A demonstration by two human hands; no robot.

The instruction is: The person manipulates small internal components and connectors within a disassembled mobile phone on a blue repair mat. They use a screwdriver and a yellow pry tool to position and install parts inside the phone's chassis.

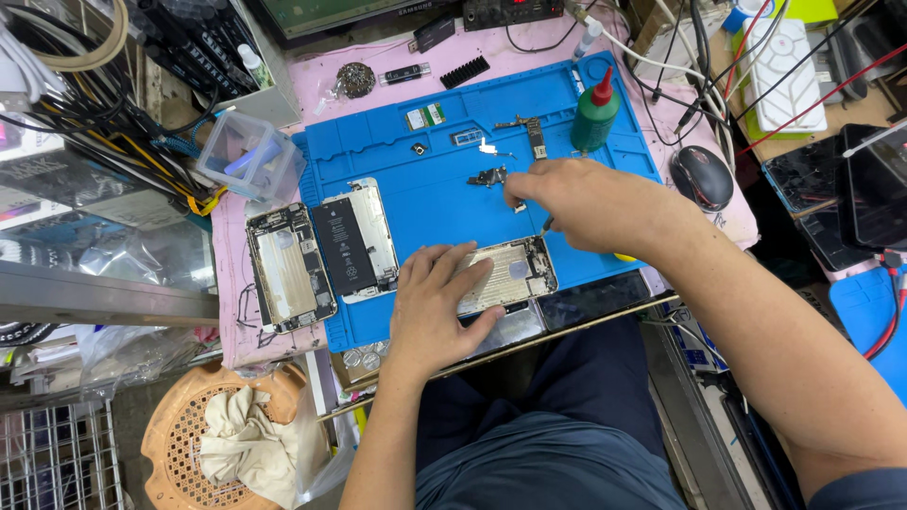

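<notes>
Blue silicone repair mat (444, 194) is covering the middle of the counter (312, 80). An opened phone housing (505, 274) is lying at the mat's near edge, and the left hand (436, 307) is pressing flat on it, fingers spread, clasping nothing. The right hand (586, 203) is pinching a thin tool (547, 224), probably a screwdriver, tip just above the housing's far right corner. Two more opened phones (321, 250) are lying at the mat's left edge, a green bottle (595, 113) near its far right corner.

We saw matt blue rubbery mat (444, 189) | dull bare-metal phone housing (505, 274) | glossy green plastic bottle (595, 115) | crumpled cloth rag (248, 444)
</notes>
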